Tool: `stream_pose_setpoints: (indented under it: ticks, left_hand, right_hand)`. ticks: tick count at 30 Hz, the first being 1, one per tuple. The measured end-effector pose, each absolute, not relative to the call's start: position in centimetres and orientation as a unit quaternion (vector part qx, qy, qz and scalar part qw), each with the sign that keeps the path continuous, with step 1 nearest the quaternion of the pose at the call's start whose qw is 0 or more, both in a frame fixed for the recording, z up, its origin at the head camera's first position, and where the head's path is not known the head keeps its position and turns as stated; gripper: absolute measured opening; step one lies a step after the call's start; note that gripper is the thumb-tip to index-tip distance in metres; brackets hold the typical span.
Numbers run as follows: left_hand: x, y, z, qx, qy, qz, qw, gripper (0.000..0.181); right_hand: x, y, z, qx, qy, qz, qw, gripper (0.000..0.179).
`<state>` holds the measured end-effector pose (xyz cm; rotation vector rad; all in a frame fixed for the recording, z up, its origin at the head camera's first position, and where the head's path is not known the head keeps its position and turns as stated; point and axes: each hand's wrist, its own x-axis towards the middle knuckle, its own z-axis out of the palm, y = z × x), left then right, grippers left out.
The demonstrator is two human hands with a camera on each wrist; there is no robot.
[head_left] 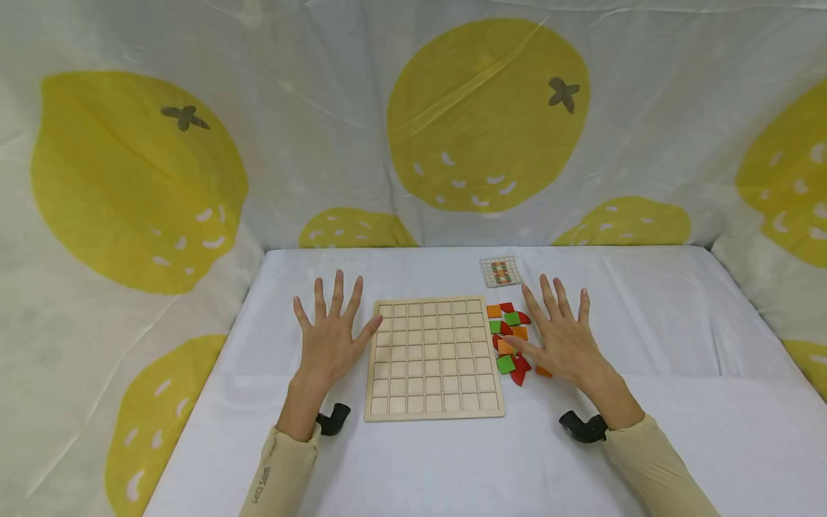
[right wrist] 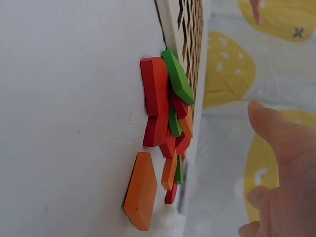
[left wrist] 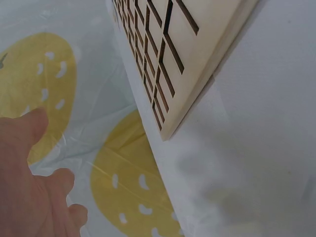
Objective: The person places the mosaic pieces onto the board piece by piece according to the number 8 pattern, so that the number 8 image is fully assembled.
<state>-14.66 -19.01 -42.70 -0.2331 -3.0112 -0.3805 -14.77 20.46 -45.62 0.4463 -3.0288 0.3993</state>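
A square wooden grid board (head_left: 434,415) lies flat on the white cloth, its cells bare. My left hand (head_left: 327,348) is spread wide beside its left edge, the thumb tip overlapping that edge in the head view. Along the board's right side lies a loose pile of flat wooden pieces: orange squares (head_left: 494,311), green squares (head_left: 506,365) and red curved pieces (right wrist: 154,86). My right hand (head_left: 565,341) spreads its fingers at the right of this pile, with the thumb over some pieces. One orange piece (right wrist: 140,192) lies apart from the others, partly under that hand in the head view. Neither hand holds anything.
Behind the pile lies a small pattern card (head_left: 500,272) printed with a grid and coloured shapes. A lemon-print cloth (head_left: 323,143) hangs behind and at both sides of the table. Black wrist mounts (head_left: 333,419) sit at both wrists.
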Motion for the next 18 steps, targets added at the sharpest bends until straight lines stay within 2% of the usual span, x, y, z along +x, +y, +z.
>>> stream_pose_setpoints:
  ticks: [7,15,18]
  left_hand:
    - [-14.8,-19.4,-42.9,-0.074,-0.989,-0.122,0.033,0.085]
    - [-14.9,-20.1,-43.0,-0.087,-0.982,-0.163,-0.037,0.087]
    - [-14.9,-20.4,-43.0,-0.106,-0.981,-0.158,-0.033,0.085]
  right_hand:
    - [-14.9,20.7,-45.2,0.142,-0.981,0.131,0.021,0.101]
    - [-14.9,21.2,-45.0,0.142,-0.979,0.143,0.006,0.098]
    - [-15.0,21.4,-45.1,0.144,-0.978,0.149,-0.001,0.097]
